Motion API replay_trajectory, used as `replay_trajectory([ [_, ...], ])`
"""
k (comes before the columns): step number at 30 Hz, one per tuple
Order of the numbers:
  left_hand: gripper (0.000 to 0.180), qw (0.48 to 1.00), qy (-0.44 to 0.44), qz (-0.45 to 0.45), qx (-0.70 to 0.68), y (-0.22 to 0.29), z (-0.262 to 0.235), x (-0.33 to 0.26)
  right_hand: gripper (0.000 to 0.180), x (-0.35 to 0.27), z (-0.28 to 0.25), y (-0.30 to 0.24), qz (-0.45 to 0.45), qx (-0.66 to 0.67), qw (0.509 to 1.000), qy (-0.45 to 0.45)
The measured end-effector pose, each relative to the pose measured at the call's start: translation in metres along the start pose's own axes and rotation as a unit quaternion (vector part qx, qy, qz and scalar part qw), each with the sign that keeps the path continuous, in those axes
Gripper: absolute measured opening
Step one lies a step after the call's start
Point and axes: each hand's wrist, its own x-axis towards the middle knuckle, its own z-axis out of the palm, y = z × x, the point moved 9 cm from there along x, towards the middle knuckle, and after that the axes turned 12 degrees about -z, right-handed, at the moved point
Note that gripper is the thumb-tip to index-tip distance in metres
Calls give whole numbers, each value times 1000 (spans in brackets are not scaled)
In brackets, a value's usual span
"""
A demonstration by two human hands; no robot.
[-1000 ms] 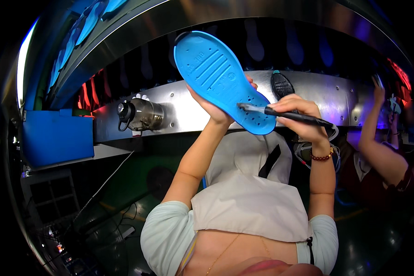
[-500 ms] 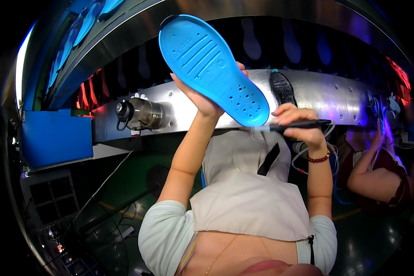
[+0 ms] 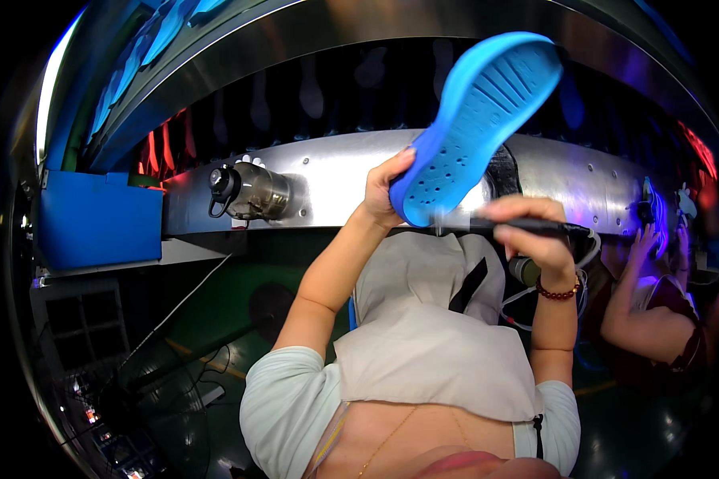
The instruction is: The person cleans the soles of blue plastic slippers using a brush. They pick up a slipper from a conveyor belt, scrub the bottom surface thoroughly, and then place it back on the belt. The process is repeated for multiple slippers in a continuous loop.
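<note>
My left hand [image 3: 385,190] is closed around the toe or heel end of a blue shoe sole [image 3: 481,116]. The sole tilts up and to the right, its perforated and ridged face toward me, with a darker blue side wall showing. In my right hand [image 3: 542,239] is a black-handled brush [image 3: 574,229], gripped between thumb and fingers. Its pale tip, smeared by motion, is at the sole's lower end; whether they touch I cannot tell. Behind my right hand lies a black sole [image 3: 503,169] on the metal ledge, partly covered by the blue one.
The metal ledge [image 3: 331,172] curves across in front of me, with a dark bottle [image 3: 260,191] on its left part. Beyond it, several soles sit in a dark recess. A blue box [image 3: 96,227] stands at left. Another person [image 3: 655,315] works at far right. Tubing [image 3: 589,251] hangs near my right wrist.
The blue sole has swung from leaning left to leaning right, and its side wall now shows. My left hand has shifted to its lower end. My right hand has moved slightly.
</note>
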Motion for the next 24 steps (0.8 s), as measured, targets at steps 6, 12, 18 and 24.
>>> replay_trajectory([
  [6, 54, 977, 68, -200, 27, -20, 5, 0, 22, 6, 34, -31, -155, -118, 953, -231],
  [12, 60, 943, 111, -271, 157, -29, -2, -5, 22, 9, 29, -38, -144, -198, 931, -269],
  [18, 61, 924, 172, -303, 157, -26, -13, -18, 19, 16, 23, -52, -154, -168, 936, -269],
  [24, 64, 909, 220, -297, 193, -12, -26, -35, 22, 3, 7, -33, -116, -226, 923, -290],
])
